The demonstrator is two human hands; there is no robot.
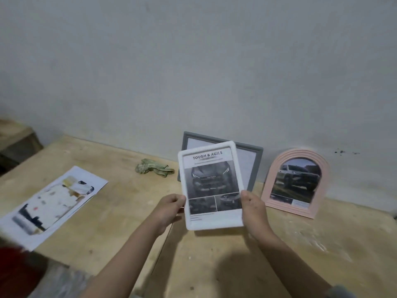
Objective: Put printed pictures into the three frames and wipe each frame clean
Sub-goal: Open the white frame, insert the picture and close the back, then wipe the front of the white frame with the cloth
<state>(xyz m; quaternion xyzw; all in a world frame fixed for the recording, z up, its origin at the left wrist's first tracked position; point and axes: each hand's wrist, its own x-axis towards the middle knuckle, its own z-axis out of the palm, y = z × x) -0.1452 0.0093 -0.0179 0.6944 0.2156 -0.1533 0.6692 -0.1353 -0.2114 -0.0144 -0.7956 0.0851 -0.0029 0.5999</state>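
I hold a white rectangular frame [211,220] upright above the wooden table [129,196], a car print headed "TOUGH & AGILE" inside it. My left hand [169,208] grips its lower left edge and my right hand [253,208] grips its lower right edge. Behind it a grey frame [255,153] leans on the wall, showing a plain pale insert. To the right stands a pink arched frame [272,179] with a car picture in it. Loose printed pictures [53,203] lie flat at the table's left. A crumpled greenish cloth [153,166] lies near the wall.
A pale wall [193,61] runs along the table's far edge. A wooden block or box [15,136] sits beyond the table's left corner. Something red [19,272] shows blurred at the lower left. Whitish smears mark the table at the right [318,239].
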